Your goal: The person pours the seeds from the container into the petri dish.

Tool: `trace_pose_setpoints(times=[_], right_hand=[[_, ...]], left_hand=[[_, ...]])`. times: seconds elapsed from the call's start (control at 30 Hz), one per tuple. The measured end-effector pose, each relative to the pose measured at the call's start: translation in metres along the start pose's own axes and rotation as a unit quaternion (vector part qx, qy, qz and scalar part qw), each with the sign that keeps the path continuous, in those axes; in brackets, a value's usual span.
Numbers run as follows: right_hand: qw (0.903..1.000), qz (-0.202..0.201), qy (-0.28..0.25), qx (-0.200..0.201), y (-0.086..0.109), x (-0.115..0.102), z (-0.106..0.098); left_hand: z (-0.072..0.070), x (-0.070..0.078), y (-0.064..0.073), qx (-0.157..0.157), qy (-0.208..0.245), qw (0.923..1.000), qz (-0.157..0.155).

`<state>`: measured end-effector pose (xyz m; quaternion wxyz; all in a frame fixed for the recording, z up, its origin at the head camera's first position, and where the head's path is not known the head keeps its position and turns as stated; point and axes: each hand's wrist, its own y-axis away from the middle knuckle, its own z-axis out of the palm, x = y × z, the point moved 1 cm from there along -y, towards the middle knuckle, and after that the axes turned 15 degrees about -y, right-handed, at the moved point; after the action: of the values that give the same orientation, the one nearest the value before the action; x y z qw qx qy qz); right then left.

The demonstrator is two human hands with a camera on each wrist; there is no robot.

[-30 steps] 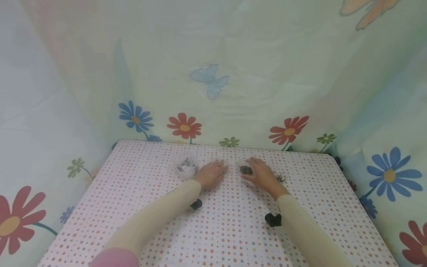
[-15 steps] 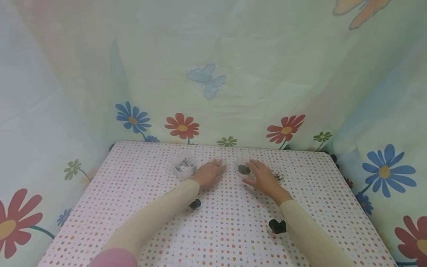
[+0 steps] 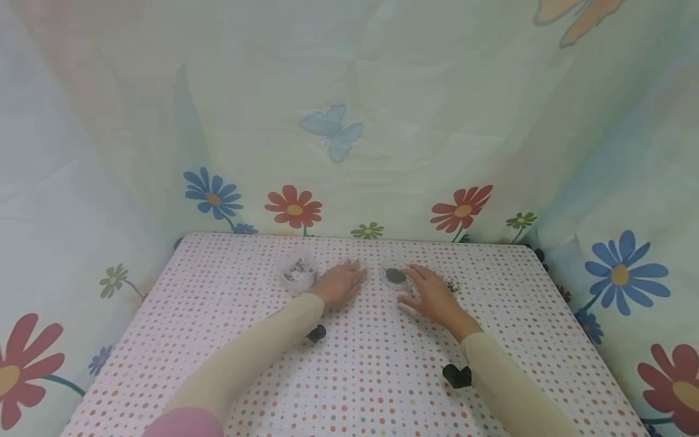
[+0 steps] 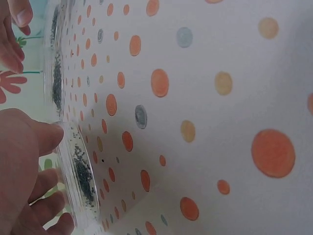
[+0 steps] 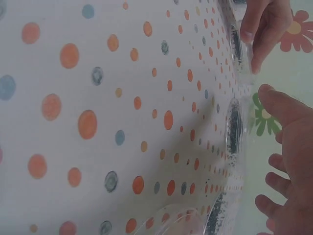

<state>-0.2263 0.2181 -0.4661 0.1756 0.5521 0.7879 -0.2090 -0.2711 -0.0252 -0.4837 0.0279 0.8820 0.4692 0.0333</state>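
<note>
My left hand [image 3: 337, 285] holds a shallow clear round container [image 4: 80, 178] by its rim, thumb at one edge and fingers curled beyond it; dark grains show inside. In the head view the hand covers most of it. To its right stands a similar clear container [image 3: 394, 276] with a dark patch of grains. My right hand [image 3: 434, 298] is beside that one, its thumb and fingers spread and apart from the wall. In the right wrist view the right hand's fingers [image 5: 279, 183] reach out loosely past the container [image 5: 234, 129] with nothing between them.
Left of my left hand stands a clear tub [image 3: 299, 272] with white and dark bits. Behind my right hand shows a patch of dark specks [image 3: 451, 284]; the right wrist view has another clear container [image 5: 220, 215] there. The dotted table [image 3: 377, 388] meets a flowered cloth wall [image 3: 382, 182].
My right hand has let go of the container with the dark patch and drawn slightly to the right, fingers spreading. My left hand has stayed in place. The head view has turned a little rightward.
</note>
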Motion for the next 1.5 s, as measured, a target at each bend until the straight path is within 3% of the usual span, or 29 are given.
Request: trace_pose_setpoints(times=[0.7, 1.5], right_hand=[[0.9996, 0.019, -0.008, 0.018, 0.027, 0.005, -0.01], [0.999, 0.023, -0.007, 0.038, 0.061, 0.009, -0.02]], left_hand=[[0.0, 0.001, 0.003, 0.001, 0.013, 0.9999, -0.004], [-0.003, 0.002, 0.007, 0.02, 0.005, 0.9996, 0.018]])
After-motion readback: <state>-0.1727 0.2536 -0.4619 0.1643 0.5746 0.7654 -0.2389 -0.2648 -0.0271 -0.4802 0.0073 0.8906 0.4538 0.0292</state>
